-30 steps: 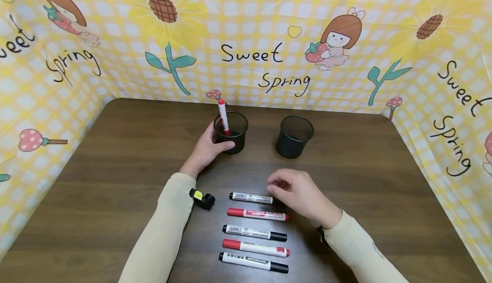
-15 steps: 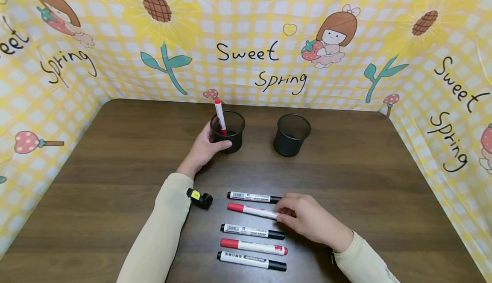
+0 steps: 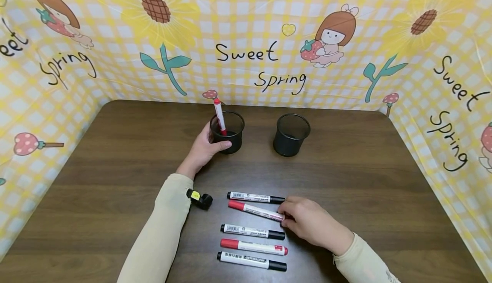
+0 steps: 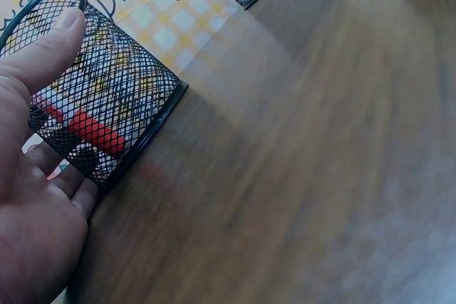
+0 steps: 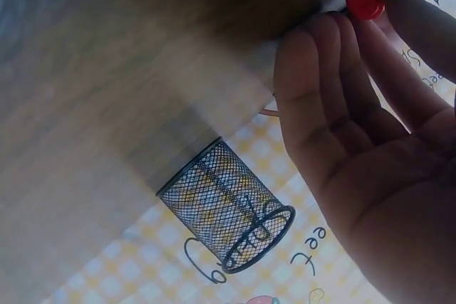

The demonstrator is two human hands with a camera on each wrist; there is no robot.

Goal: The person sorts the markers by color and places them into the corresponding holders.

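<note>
My left hand (image 3: 203,148) grips a black mesh pen holder (image 3: 233,144) at the back of the table, thumb across its near side. Inside that holder leans a red-and-white marker (image 3: 220,116); its red lower end shows through the mesh (image 4: 139,69) in the left wrist view. At the front, the fingers of my right hand (image 3: 315,223) pinch the right end of another red-and-white marker (image 3: 257,210), which lies slantwise. The right wrist view shows that marker's round red end (image 5: 365,0) between thumb and forefinger. Just behind it is a black-capped marker (image 3: 251,197).
A second mesh pen holder (image 3: 291,142) stands to the right of the gripped one, with nothing visible inside. Nearer me lie a black marker (image 3: 251,231), a red marker (image 3: 255,247) and another black marker (image 3: 251,261), roughly parallel. A patterned cloth (image 3: 246,26) walls the table's back and sides.
My right hand has come down from above the rearmost black marker and taken hold of the red one behind the others, turning it aslant. The left hand keeps its grip on the pen holder.
</note>
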